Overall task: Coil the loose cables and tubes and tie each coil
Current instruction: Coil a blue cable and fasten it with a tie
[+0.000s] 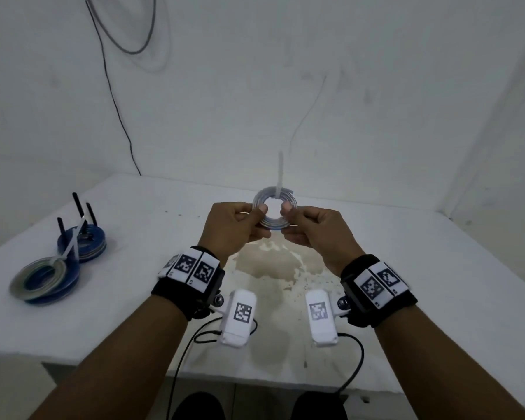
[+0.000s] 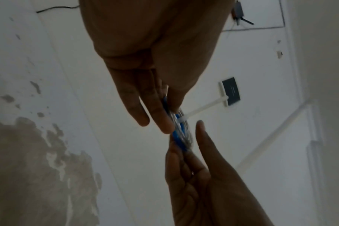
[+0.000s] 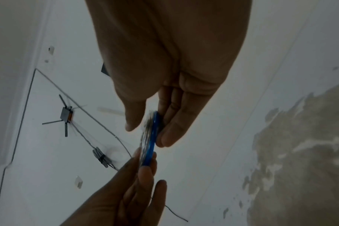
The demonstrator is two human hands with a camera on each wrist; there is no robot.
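Observation:
I hold a small coil (image 1: 274, 224) of clear and blue tubing upright above the middle of the table. My left hand (image 1: 249, 221) pinches its left side between thumb and fingers; my right hand (image 1: 294, 222) pinches its right side. A white zip tie (image 1: 279, 174) wraps the top of the coil, its tail pointing up. In the left wrist view the coil (image 2: 181, 131) shows edge-on with the tie (image 2: 201, 107) sticking out. In the right wrist view the coil's blue edge (image 3: 150, 140) sits between both hands.
Two tied coils lie at the table's left: a clear-and-blue one (image 1: 44, 278) in front, a blue one (image 1: 84, 242) with black tie tails behind. A brown stain (image 1: 273, 265) marks the white table under my hands. A black cable (image 1: 115, 98) hangs down the back wall.

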